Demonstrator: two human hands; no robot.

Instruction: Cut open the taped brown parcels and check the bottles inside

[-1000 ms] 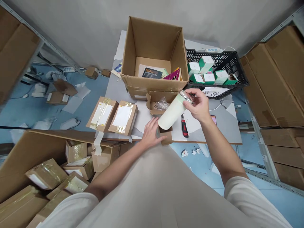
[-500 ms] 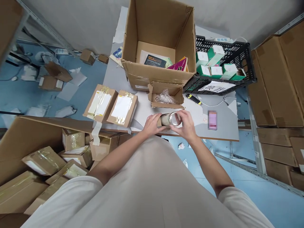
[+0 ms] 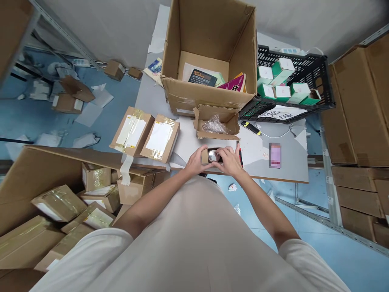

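A small open cardboard box (image 3: pixel 205 155) stands at the near edge of the white table (image 3: pixel 288 170). A white bottle sits down inside it, and only its shiny silver cap (image 3: pixel 213 155) shows. My left hand (image 3: pixel 195 161) grips the box's left side. My right hand (image 3: pixel 228 161) rests on the cap and the box's right side, fingers curled over the top. A red-handled cutter (image 3: pixel 240 155) lies just right of my right hand, partly hidden by it.
Behind stand an open small box with plastic wrap (image 3: pixel 216 123), a big open carton (image 3: pixel 209 61) holding books, a black crate (image 3: pixel 291 87) of green-white boxes, two taped parcels (image 3: pixel 146 134), a yellow-black knife (image 3: pixel 252 128), a phone (image 3: pixel 275 155). A carton of parcels (image 3: pixel 60 202) is at left.
My right hand brought the white bottle down from above the table and lowered it into the small box. My left hand stayed on the box. Only the cap now shows.
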